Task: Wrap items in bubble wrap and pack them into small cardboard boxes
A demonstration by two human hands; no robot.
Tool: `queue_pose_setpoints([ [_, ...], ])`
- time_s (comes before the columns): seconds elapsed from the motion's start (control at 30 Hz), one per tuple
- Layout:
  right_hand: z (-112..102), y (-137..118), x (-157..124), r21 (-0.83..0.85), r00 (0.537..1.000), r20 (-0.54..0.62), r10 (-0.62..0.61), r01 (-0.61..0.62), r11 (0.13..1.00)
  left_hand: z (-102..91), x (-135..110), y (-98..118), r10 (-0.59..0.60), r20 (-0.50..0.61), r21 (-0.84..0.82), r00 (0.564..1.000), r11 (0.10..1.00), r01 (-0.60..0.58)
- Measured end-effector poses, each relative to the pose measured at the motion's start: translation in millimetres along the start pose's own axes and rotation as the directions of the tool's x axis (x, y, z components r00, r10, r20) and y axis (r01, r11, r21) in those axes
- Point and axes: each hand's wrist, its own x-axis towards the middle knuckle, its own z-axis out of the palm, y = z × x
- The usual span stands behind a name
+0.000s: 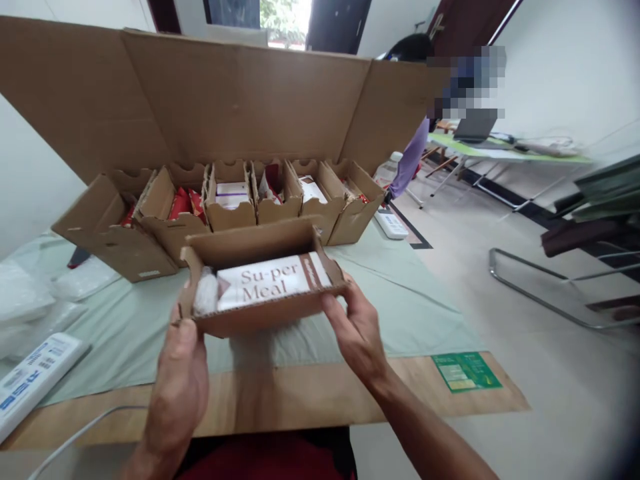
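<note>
Between my two hands is an open cardboard box (260,316), raised over the table and slightly tilted. Inside lies a white packet (273,283) printed "Su-per Meal", with a clear plastic-wrapped item (206,293) at its left end. My left hand (180,367) grips the box's left end, thumb on the near corner. My right hand (357,327) holds the right end, thumb at the near edge and fingers around the side. The undersides of both grips are hidden.
Behind stands a row of several cardboard bins (233,217) holding packets, backed by a tall cardboard panel (250,100). Plastic bags (30,307) and a long white box (37,380) lie left. A green card (467,372) lies at the front right. A person (413,157) is beyond the panel.
</note>
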Motion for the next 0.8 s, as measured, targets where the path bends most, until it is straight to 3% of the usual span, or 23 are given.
queue_pose_setpoints([
  [0.1,19.2,3.5,28.9,0.092,0.998,0.012,-0.057,0.056,0.994,2.1,26.3,6.9,0.091,-0.009,-0.024,0.996,0.996,-0.092],
  [0.2,16.0,15.8,37.4,0.109,0.998,-0.042,-0.04,0.044,0.993,9.2,40.3,-6.1,0.098,0.001,0.015,0.995,0.995,-0.098],
  [0.37,-12.3,46.7,4.3,0.051,0.992,-0.088,0.085,-0.081,0.995,10.0,17.3,-40.6,-0.018,0.102,0.117,0.995,0.993,0.006],
  [0.53,-18.6,61.2,-14.7,0.076,0.989,-0.069,0.128,-0.123,0.99,-0.3,15.2,-33.8,-0.121,0.112,0.066,0.986,0.991,0.114],
  [0.67,-17.2,65.0,-7.6,0.091,0.986,-0.028,0.162,-0.159,0.983,-1.5,19.8,-28.2,-0.253,0.123,0.104,0.96,0.965,0.241],
  [0.8,-20.4,79.4,26.0,0.194,0.995,-0.05,0.084,-0.073,0.978,0.0,-23.7,-44.9,-0.287,0.115,0.245,0.951,0.936,0.253],
])
